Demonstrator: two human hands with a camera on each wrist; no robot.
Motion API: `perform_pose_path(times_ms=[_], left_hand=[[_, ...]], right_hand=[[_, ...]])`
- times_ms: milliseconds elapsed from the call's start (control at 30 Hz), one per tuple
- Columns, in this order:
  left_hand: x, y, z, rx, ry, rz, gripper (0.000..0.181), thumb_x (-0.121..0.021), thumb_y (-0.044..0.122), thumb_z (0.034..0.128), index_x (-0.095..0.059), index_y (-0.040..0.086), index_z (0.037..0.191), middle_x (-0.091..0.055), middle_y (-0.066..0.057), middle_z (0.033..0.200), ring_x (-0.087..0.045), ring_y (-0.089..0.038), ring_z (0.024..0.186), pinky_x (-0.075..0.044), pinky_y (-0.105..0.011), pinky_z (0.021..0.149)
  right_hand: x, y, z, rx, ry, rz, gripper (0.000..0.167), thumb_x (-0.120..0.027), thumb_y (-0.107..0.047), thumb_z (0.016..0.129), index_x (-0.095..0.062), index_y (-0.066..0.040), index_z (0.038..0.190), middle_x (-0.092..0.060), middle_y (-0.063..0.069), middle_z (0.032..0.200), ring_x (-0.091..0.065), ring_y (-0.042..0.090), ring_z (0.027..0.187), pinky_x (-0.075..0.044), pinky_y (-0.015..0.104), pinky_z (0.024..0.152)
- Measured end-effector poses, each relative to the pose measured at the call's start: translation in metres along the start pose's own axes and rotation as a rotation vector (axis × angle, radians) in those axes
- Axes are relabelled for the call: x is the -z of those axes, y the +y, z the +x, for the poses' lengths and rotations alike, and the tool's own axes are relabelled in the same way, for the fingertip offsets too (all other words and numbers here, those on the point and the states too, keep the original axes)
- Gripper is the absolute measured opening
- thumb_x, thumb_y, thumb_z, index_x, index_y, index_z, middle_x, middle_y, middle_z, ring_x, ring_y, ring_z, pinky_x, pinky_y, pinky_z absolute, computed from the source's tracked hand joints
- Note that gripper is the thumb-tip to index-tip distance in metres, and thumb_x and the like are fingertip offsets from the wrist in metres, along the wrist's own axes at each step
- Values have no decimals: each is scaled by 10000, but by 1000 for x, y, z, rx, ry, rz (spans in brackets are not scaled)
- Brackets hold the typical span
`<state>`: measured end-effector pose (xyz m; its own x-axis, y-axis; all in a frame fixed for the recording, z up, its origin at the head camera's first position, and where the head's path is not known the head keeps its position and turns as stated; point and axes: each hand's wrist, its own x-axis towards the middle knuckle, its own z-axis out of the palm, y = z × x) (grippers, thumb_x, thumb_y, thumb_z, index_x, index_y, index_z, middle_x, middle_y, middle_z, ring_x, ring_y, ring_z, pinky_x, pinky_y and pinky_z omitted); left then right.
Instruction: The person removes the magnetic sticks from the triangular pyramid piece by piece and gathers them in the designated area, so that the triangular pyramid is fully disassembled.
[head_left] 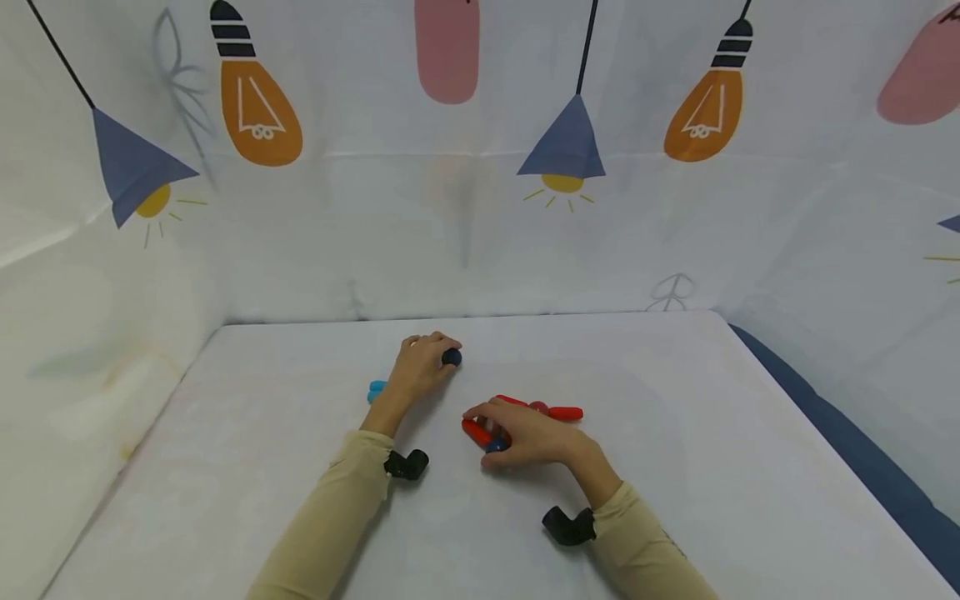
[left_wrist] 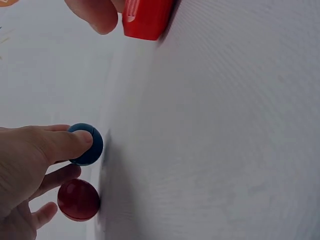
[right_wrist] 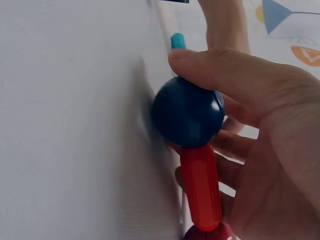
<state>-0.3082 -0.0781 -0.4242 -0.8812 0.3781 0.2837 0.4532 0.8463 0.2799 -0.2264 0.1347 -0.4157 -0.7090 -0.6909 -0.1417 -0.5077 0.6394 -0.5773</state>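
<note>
My left hand (head_left: pixel 426 364) pinches a dark blue ball (head_left: pixel 452 357) near the table's far side. The left wrist view shows its thumb on this blue ball (left_wrist: pixel 86 144), with a dark red ball (left_wrist: pixel 78 200) next to the other fingers. Closer to me, my right hand (head_left: pixel 536 435) grips another blue ball (head_left: pixel 496 447). In the right wrist view the thumb lies against that ball (right_wrist: pixel 188 111), and a red stick (right_wrist: pixel 201 187) touches it. Red sticks (head_left: pixel 566 413) and a red ball (head_left: pixel 538 407) lie beyond the right hand, which partly covers them.
Light blue pieces (head_left: pixel 377 390) lie left of my left wrist, partly covered by it. The white table (head_left: pixel 225 467) has a patterned cloth (head_left: pixel 360 217) standing behind it. Dark blue material (head_left: pixel 847 433) runs along the table's right edge.
</note>
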Motion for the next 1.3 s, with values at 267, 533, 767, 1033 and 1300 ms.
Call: perform_pose_path(times_ms=[267, 533, 767, 1033, 1300], left_hand=[[-5, -5, -1, 10, -15, -26, 381, -696, 149, 848, -613, 152, 1220, -631, -71, 1209, -581, -242, 1151, -336, -539, 1048], [-3, -7, -9, -7, 31, -21, 455, -702, 177, 849, -560, 186, 1281, -543, -56, 1330, -525, -286, 1216, -202, -617, 1094], [3, -1, -21, -177, 220, -127, 269, -647, 113, 881, -627, 190, 1138, -595, -5, 1199, -546, -215, 1135, -244, -551, 1083], [4, 10, -48, -297, -74, -295, 282, -620, 108, 900, -603, 167, 1176, -650, 37, 1127, -583, -104, 1074, -493, -307, 937], [-1, 14, -62, -287, -261, -327, 334, -599, 141, 921, -579, 147, 1254, -637, 29, 1192, -573, -110, 1123, -458, -302, 992]], right_hand=[[-5, -2, 3, 31, 40, -57, 532, -688, -286, 832, -481, -236, 1319, -517, -84, 1060, -492, 54, 897, -450, 200, 769], [-11, -4, 8, 42, 101, -95, 510, -649, -233, 829, -481, -234, 1311, -527, -69, 1047, -501, 59, 838, -447, 191, 690], [-15, -4, 9, 14, 140, -111, 512, -640, -214, 808, -487, -243, 1296, -532, -80, 1086, -512, 65, 860, -457, 203, 718], [-11, -4, 7, -15, 128, -67, 523, -685, -346, 842, -481, -226, 1309, -577, -97, 1070, -523, 52, 931, -489, 265, 822], [3, 3, -4, -29, 57, 25, 498, -726, -359, 815, -523, -219, 1249, -587, -114, 1035, -541, 58, 966, -478, 293, 861]])
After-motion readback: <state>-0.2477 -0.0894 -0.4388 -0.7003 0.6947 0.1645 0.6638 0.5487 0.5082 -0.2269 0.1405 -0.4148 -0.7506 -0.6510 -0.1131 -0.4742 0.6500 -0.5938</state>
